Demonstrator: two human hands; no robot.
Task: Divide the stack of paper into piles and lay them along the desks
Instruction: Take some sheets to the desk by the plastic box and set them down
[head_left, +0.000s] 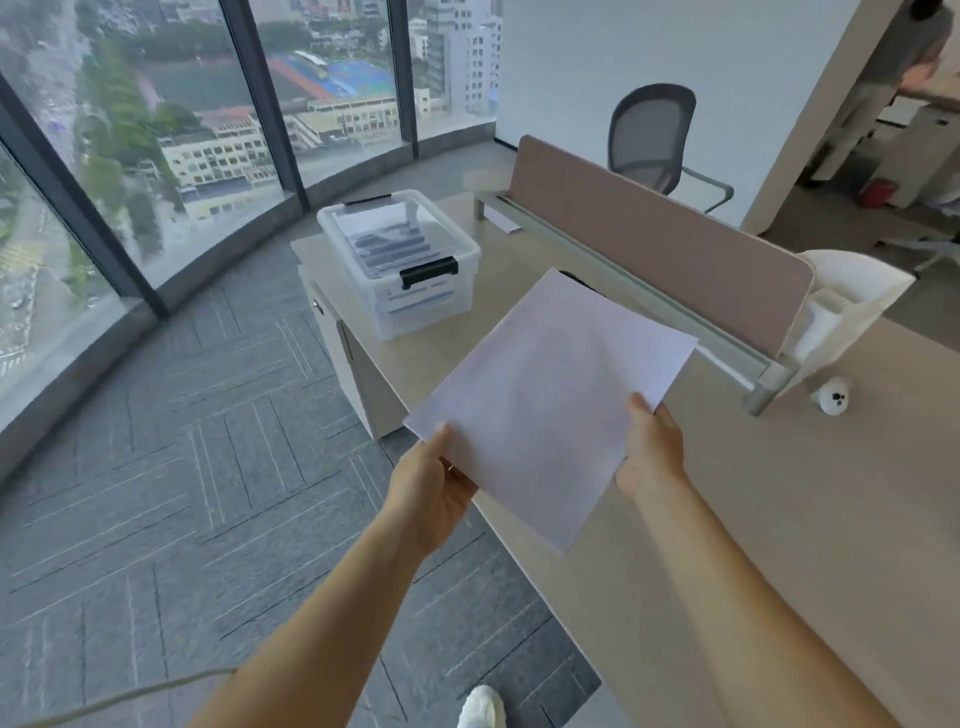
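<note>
A stack of white paper (550, 400) is held flat in the air over the near edge of a beige desk (753, 519). My left hand (434, 491) grips its near-left corner, thumb on top. My right hand (649, 452) grips its right edge, thumb on top. The sheets lie tilted, their far corner pointing toward the desk divider. What lies on the desk right under the paper is hidden.
A clear lidded plastic box (400, 260) sits on the desk's far left end. A pink divider panel (660, 239) runs along the desk's back. A white organizer (841, 306) and a small white object (832, 397) sit at right. A mesh chair (649, 140) and a person (893, 83) stand beyond.
</note>
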